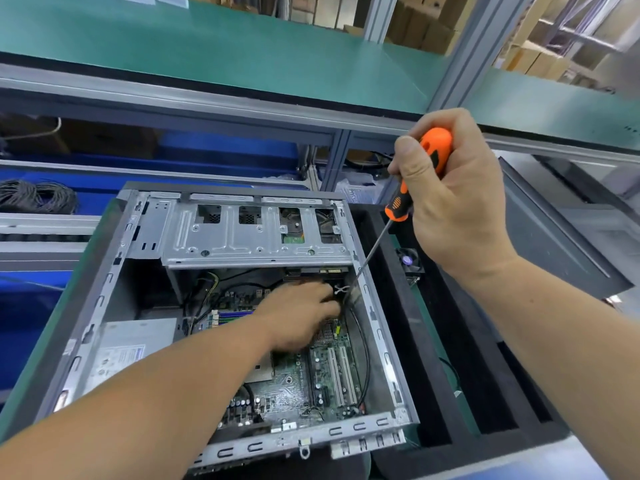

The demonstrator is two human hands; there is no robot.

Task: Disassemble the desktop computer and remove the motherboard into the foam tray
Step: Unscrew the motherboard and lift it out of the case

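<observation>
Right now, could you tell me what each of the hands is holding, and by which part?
Right hand grips the screwdriver by its orange handle. Left hand reaches inside the computer case; whether it holds anything cannot be told.

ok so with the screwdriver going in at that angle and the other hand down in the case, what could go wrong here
1. The screwdriver shaft enters slanted, its tip close to the left hand; a slip could jab the fingers.
2. A slipped tip could also gouge the motherboard or nick the black cable along the case wall.
3. The right hand has its grip high on the handle, so tip control may be loose.
</observation>
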